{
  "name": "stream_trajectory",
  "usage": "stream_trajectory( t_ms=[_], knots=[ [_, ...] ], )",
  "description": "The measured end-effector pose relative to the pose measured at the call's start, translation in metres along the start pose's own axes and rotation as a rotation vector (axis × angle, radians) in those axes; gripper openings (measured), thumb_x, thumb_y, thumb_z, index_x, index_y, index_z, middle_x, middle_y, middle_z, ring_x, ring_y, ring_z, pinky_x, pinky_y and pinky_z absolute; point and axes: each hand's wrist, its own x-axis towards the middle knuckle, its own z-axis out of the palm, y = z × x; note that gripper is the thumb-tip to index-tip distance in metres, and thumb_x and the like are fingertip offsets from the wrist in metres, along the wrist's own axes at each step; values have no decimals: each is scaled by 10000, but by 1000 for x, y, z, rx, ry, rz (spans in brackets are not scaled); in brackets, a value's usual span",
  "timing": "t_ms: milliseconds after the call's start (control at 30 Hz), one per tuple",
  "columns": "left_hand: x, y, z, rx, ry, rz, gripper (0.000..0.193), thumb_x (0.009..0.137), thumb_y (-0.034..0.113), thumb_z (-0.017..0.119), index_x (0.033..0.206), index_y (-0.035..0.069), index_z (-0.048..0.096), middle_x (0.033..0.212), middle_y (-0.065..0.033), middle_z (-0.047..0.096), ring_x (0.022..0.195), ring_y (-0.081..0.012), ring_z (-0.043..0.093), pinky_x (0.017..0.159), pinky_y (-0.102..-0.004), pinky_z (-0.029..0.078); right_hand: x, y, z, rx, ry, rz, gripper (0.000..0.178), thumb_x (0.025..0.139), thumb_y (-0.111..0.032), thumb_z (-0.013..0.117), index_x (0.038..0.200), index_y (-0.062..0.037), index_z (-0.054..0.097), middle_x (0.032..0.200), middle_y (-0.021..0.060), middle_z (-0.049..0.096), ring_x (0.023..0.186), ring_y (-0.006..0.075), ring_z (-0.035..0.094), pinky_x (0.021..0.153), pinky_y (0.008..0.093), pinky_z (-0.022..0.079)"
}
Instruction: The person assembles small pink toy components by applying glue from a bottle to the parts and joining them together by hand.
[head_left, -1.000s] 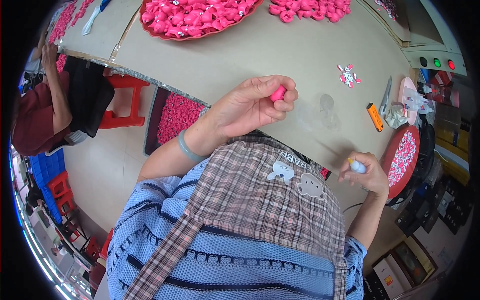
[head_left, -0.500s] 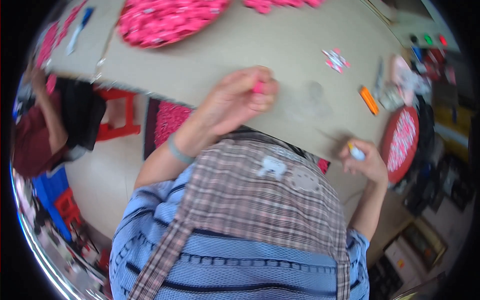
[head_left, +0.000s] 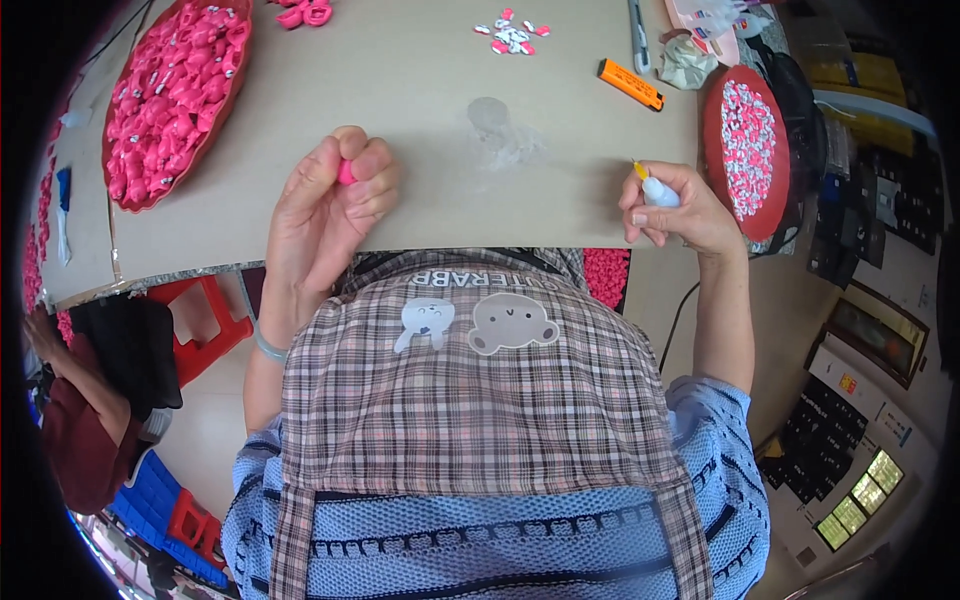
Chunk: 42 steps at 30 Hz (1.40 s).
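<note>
My left hand (head_left: 335, 200) is closed, its fingers curled around a small pink piece (head_left: 347, 172) that shows between thumb and fingertips; most of it is hidden. It is over the table's near edge. At the right, my right hand (head_left: 705, 215) grips a small white squeeze bottle (head_left: 661, 192) with a thin yellow tip pointing up and left. Between the hands, a cloudy translucent patch (head_left: 505, 140) marks the tabletop (head_left: 420, 110). Farther back lies a loose cluster of small white and pink pieces (head_left: 512, 38).
A red dish (head_left: 107, 150) heaped with pink pieces stands at the left. Small white-and-pink bits fill another red dish (head_left: 712, 170) at the right. A flat orange case (head_left: 630, 85), a utility knife (head_left: 640, 40) and crumpled plastic (head_left: 687, 62) lie nearby. Another person (head_left: 90, 430) sits at far left.
My view has turned, so the tabletop things sit farther left and higher, and it is sharper now. Both hands keep hold of the same things.
</note>
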Motion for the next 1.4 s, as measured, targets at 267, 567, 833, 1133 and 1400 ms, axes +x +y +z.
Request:
stream_trajectory(
  t_ms=[267, 567, 833, 1133, 1400],
  knots=[
    [-1, 18, -9, 109, 46, 106, 198, 911, 231, 603, 909, 38, 558, 799, -13, 473, 690, -88, 420, 597, -207, 366, 16, -9, 9, -38, -31, -78, 232, 715, -103, 743, 870, 2, 606, 778, 66, 629, 582, 69, 543, 467, 191, 425],
    [-21, 127, 23, 1678, 526, 770, 112, 867, 112, 641, 943, 36, 613, 863, -11, 582, 785, -129, 537, 723, -234, 428, 57, -38, 33, 66, -98, -264, 245, 753, -71, 717, 951, 8, 595, 790, 114, 626, 603, 87, 541, 512, 200, 439],
    [2, 182, 20, 2458, 568, 1084, 229, 778, 85, 664, 1006, 63, 656, 1106, -126, 603, 1105, -338, 510, 954, -444, 405, 75, -40, 34, 51, -117, -299, 232, 787, -68, 697, 981, 11, 597, 816, 97, 621, 670, 93, 555, 549, 201, 446],
    [78, 91, -1, 2360, 197, 960, 219, 741, 26, 659, 958, 16, 630, 1019, -114, 580, 933, -301, 557, 800, -388, 486, 79, -36, 31, 55, -135, -297, 231, 798, -82, 698, 987, 10, 601, 826, 87, 621, 707, 97, 567, 565, 206, 455],
    [97, 78, -10, 2626, 384, 828, 153, 721, 51, 666, 862, 32, 610, 909, -92, 543, 847, -260, 550, 697, -382, 479, 81, -30, 31, 34, -150, -283, 222, 806, -102, 697, 986, -6, 608, 827, 69, 626, 751, 102, 588, 575, 211, 462]
  ],
)
